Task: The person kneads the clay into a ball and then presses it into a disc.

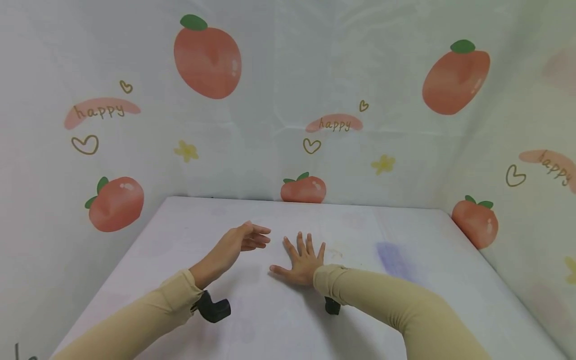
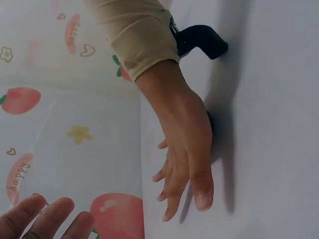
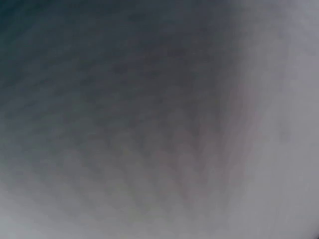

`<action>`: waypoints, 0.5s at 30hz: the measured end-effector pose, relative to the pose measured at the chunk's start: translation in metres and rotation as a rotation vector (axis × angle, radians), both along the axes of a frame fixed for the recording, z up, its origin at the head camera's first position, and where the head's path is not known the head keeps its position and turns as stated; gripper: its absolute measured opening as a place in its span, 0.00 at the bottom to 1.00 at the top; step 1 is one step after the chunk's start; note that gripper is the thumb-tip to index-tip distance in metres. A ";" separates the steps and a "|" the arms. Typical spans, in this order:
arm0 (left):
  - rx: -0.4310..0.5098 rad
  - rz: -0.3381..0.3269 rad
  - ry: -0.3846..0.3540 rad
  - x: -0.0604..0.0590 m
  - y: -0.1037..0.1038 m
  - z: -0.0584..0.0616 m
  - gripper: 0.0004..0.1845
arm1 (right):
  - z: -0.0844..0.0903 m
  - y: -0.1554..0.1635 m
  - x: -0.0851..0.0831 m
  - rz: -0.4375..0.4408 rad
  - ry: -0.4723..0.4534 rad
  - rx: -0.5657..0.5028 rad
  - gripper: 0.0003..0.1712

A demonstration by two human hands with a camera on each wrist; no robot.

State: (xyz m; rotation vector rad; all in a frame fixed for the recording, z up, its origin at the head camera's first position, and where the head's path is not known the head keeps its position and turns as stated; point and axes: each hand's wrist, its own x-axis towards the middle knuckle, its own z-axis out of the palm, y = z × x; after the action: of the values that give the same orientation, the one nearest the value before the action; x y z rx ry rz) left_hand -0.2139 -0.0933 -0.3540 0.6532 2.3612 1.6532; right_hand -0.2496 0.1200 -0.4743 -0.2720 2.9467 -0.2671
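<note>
White cloth-covered table top (image 1: pixel 405 300), faintly stained, bounded at back and on both sides by pale printed curtain walls (image 1: pixel 279 90) with peach and "happy" motifs; far edge meeting the back wall, right edge running along the right wall. Broad bare surface on every side of the hands.

Right hand (image 1: pixel 302 260) flat on the table top, palm down, fingers straight and spread, gripping nothing. Same hand in left wrist view (image 2: pixel 187 149), pressed to the cloth, shadow beside it.

Left hand (image 1: pixel 236 243) just beside the right one, on its left, raised off the surface, fingers loosely extended toward the centre, holding nothing; not touching the right hand. Fingertips alone at bottom corner of left wrist view (image 2: pixel 45 216).

Count: two hands, two beige sleeves (image 1: pixel 387 300), two black wrist-mounted cameras, one under each forearm (image 1: pixel 213 307) (image 1: pixel 332 305).

Right wrist view: grey blur only, nothing legible.
</note>
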 end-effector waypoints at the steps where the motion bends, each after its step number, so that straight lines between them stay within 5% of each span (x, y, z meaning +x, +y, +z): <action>1: 0.000 0.000 -0.001 0.000 -0.001 0.000 0.31 | 0.000 0.000 0.000 0.001 0.002 0.002 0.57; 15: 0.012 0.010 -0.002 0.002 -0.005 0.002 0.35 | -0.008 0.001 0.002 0.013 0.108 -0.014 0.57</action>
State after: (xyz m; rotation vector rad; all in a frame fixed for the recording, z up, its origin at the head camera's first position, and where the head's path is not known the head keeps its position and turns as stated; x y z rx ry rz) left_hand -0.2120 -0.0979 -0.3516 0.6423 2.3588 1.6729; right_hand -0.2476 0.1211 -0.4821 -0.3172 3.0496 -0.2796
